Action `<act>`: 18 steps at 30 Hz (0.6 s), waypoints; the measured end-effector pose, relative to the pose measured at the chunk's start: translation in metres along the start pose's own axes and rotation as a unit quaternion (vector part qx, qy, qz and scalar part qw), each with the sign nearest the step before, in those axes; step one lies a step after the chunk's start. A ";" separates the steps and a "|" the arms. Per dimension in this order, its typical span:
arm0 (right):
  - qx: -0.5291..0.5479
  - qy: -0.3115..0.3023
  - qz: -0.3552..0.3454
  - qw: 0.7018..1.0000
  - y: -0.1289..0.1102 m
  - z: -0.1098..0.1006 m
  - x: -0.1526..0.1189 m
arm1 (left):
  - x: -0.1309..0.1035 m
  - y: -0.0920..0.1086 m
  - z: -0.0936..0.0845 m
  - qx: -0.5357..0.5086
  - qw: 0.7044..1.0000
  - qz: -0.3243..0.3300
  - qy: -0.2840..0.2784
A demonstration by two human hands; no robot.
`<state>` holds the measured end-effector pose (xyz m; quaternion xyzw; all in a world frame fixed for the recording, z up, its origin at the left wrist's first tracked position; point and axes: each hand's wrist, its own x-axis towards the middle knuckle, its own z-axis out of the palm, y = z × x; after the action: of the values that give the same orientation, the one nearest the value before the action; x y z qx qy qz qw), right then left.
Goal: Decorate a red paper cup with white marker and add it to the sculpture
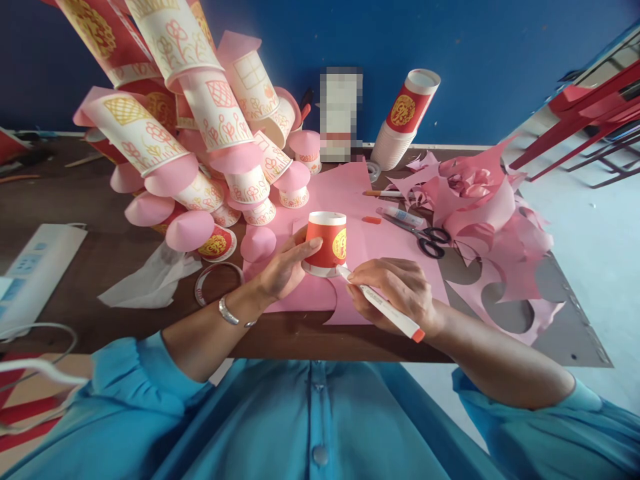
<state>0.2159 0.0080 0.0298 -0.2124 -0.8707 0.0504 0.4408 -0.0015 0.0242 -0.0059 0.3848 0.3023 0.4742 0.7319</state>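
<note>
Blue wall (480,67): plain and dark, rising behind the work surface
Pale floor (595,220): smooth, at the right, with red-framed furniture (575,120) standing on it
Brown table (300,333): dark top, its bare front edge running just before a person in a blue, buttoned top
Paper-cup castle (215,110): a tall cluster at the back left, white and red cups with pink cones, flowers and lattice windows drawn in pink, orange and yellow
Pink scraps (510,233): curved cut pieces heaped at the right
Pink sheet (345,187): flat under the hands
Cup stack (395,143): nested white cups at the back, a red one upside down on top
Left hand (287,267): gripping the red cup by its side, thumb across the front
Right hand (395,293): closed around the marker in a writing hold
Red cup (323,243): above the sheet, wider end down, marker tip at its lower white band
Scissors (433,242): dark-handled, beside the glue tube (403,215)
Marker (387,310): white, orange-ended; barrel print too small to read
Round gold emblem (339,245): on the red cup, its character unclear
Orange cap (371,220): loose on the sheet
</note>
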 end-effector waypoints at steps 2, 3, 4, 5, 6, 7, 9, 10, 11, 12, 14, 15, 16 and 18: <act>0.003 -0.001 0.000 1.000 0.000 0.000 0.000 | 0.000 -0.001 -0.001 0.001 1.000 0.004 -0.005; 0.004 0.000 0.000 1.000 0.000 0.000 0.000 | 0.000 -0.001 -0.001 0.001 1.000 0.005 -0.008; 0.005 0.001 -0.001 1.000 -0.001 0.001 0.000 | 0.000 -0.002 -0.002 0.000 1.000 0.005 -0.012; 0.006 0.003 -0.002 1.000 0.000 0.001 -0.001 | 0.000 -0.003 -0.002 -0.001 1.000 0.005 -0.015; 0.007 0.005 -0.004 1.000 0.000 0.001 -0.001 | 0.000 -0.003 -0.002 -0.003 1.000 0.005 -0.018; 0.007 0.006 -0.005 1.000 0.000 0.002 -0.001 | 0.000 -0.004 -0.003 -0.004 1.000 0.005 -0.019; 0.005 0.007 -0.006 1.000 0.000 0.002 -0.002 | 0.000 -0.004 -0.003 -0.004 1.000 0.002 -0.018; 0.003 0.007 -0.005 1.000 0.001 0.003 -0.002 | 0.000 -0.004 -0.002 -0.005 1.000 0.000 -0.016; 0.003 0.006 -0.003 1.000 0.001 0.003 -0.002 | 0.000 -0.003 -0.002 -0.005 1.000 -0.003 -0.016; 0.003 0.007 -0.002 1.000 0.001 0.003 -0.002 | 0.000 -0.003 -0.002 -0.007 1.000 -0.004 -0.016; 0.005 0.010 -0.002 1.000 0.001 0.003 -0.002 | 0.000 -0.003 -0.001 -0.009 1.000 -0.005 -0.018; 0.006 0.011 -0.002 1.000 0.001 0.002 -0.002 | 0.000 -0.002 -0.001 -0.010 1.000 -0.006 -0.019; 0.006 0.011 -0.003 1.000 0.001 0.002 -0.001 | 0.000 -0.002 -0.001 -0.011 1.000 -0.005 -0.020; 0.003 0.011 -0.001 1.000 0.001 0.001 -0.001 | 0.000 -0.002 -0.001 -0.010 1.000 -0.007 -0.019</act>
<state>0.2156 0.0091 0.0280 -0.2106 -0.8658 0.0500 0.4511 -0.0013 0.0244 -0.0079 0.3842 0.2864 0.4644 0.7447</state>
